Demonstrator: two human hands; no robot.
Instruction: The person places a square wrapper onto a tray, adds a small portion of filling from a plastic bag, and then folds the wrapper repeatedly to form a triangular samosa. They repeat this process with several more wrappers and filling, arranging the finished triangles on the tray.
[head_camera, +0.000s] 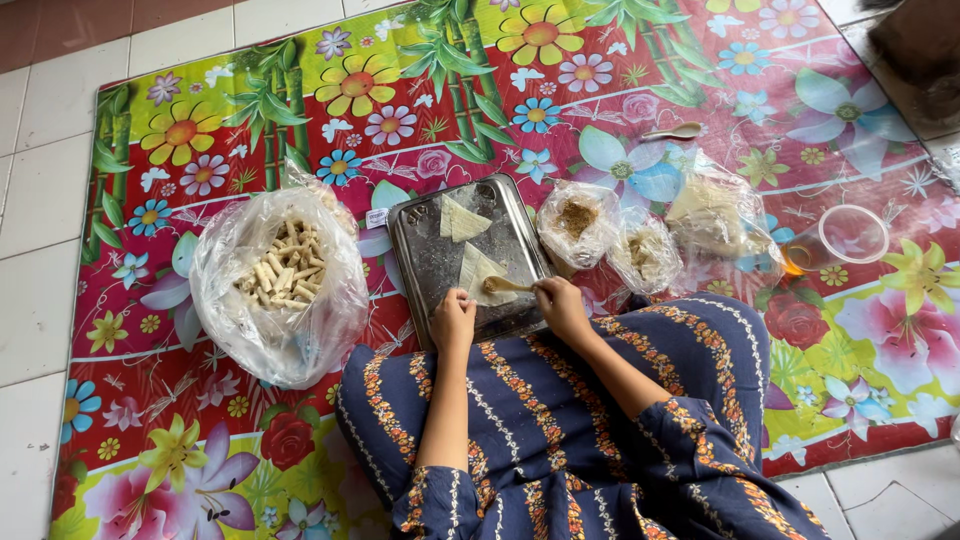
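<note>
Metal tray (430, 255) is lying on the flowered mat (150, 420), just ahead of both hands. The right hand (560, 305) is gripping a spoon (505, 285), its fingers (545, 293) closed round the handle, the bowl resting on a pale wrapper (478, 268). The left hand (452, 318) is pressing that wrapper's near corner with curled fingers. A second wrapper (462, 220) is lying beyond. A bag of rolls (280, 275) is sitting left of the left fingers; filling bags (610, 235) are sitting beyond the right fingers.

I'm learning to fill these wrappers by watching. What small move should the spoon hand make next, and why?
Probably tip the spoon so its load drops onto the wrapper: the right hand holds it over that sheet, and the left hand pins the sheet's edge on the tray.
</note>
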